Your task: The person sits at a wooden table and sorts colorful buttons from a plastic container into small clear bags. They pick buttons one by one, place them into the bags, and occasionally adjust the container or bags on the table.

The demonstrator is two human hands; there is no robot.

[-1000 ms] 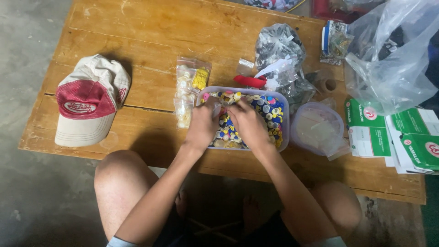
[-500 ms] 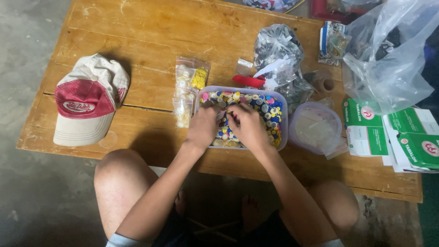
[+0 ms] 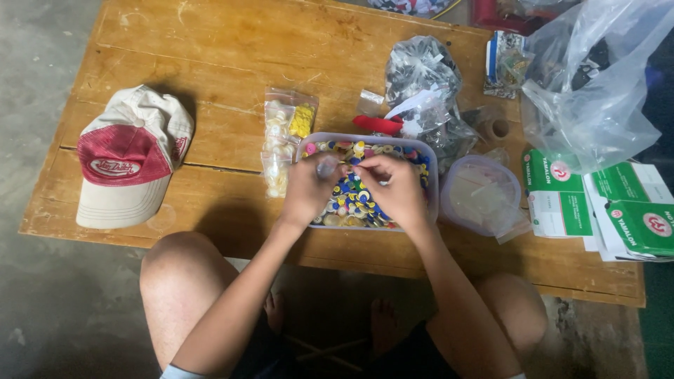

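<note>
Head view, from my remote seat: a red-and-cream fabric baseball cap (image 3: 130,158) lies far left of the clear rectangular plastic tub of small multicoloured buttons (image 3: 428,168), with small clear plastic packets of pale and yellow pieces (image 3: 284,140) between them. My left hand (image 3: 309,191) is over the tub's left half, fingers pinched on a small clear piece. My right hand (image 3: 397,189) is beside it, fingers curled; what it grips I cannot tell. A round translucent plastic lid (image 3: 481,196) sits just right of the tub.
</note>
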